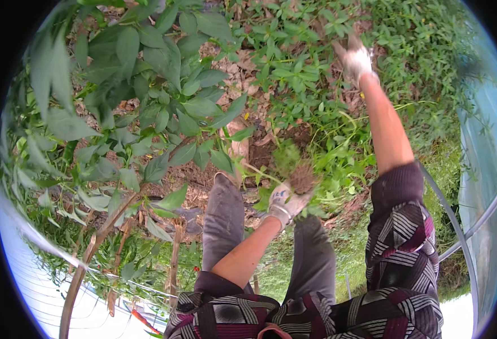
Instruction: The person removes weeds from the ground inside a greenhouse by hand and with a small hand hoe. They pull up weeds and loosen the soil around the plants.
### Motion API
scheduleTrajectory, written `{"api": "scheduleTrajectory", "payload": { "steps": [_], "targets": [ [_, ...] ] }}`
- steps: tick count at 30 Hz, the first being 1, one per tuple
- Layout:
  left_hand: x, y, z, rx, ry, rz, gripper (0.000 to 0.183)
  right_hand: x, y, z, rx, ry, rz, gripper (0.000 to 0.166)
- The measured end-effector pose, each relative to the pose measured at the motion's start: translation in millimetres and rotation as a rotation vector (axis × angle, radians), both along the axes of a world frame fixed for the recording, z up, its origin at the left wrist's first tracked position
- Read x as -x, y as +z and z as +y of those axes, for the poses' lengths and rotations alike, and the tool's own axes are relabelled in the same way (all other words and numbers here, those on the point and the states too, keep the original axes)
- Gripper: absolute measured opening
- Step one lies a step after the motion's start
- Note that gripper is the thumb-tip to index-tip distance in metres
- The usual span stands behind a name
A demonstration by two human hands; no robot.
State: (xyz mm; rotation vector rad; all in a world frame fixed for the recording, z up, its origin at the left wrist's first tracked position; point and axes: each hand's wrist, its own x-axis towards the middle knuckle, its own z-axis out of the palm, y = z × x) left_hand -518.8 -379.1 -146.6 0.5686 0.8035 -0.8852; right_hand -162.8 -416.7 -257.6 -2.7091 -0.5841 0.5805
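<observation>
My left hand [290, 203], in a pale work glove with blue print, is closed on an uprooted clump of weeds. Its brown mass of roots and soil [302, 179] sits above my fingers, and blurred green leaves trail around it. My right hand [357, 61], in a soiled white glove, reaches out to the upper right among low leafy weeds [299, 72]. Motion blurs its fingertips, so I cannot tell whether they hold a stem. Between the hands more light-green weeds [350, 156] lean over a patch of dark bare soil [260, 154].
Tall pepper-like plants [159, 55] crowd the left, close to the camera. A wooden stake [81, 271] slants at lower left. To the right stand grey metal pipes [456, 224] and blue plastic sheeting [484, 127]. My knees [223, 207] are bent below my hands.
</observation>
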Motion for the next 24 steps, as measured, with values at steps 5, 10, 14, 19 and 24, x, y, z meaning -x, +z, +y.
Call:
{"api": "scheduleTrajectory", "payload": {
  "steps": [5, 10, 14, 19, 24],
  "targets": [
    [-21, -2, 5, 0.583, 1.173, 0.970, 0.060, 16, -96, 8, 0.369, 0.021, 0.216, 0.051],
    [-3, -18, 3, 0.523, 1.185, 0.772, 0.044, 88, -38, -22, 0.299, -0.045, 0.273, 0.047],
    [2, -17, 7, 0.534, 1.193, 0.803, 0.039, 141, 22, -143, 0.534, -0.065, 0.458, 0.042],
    [1, -8, -6, 0.020, 0.463, 0.056, 0.032, 236, 91, -253, 0.991, 0.463, 0.897, 0.037],
    [52, -39, -39, 0.138, 0.502, 0.348, 0.037, 160, 31, -160, 0.327, 0.392, -0.028, 0.040]
  ]
}}
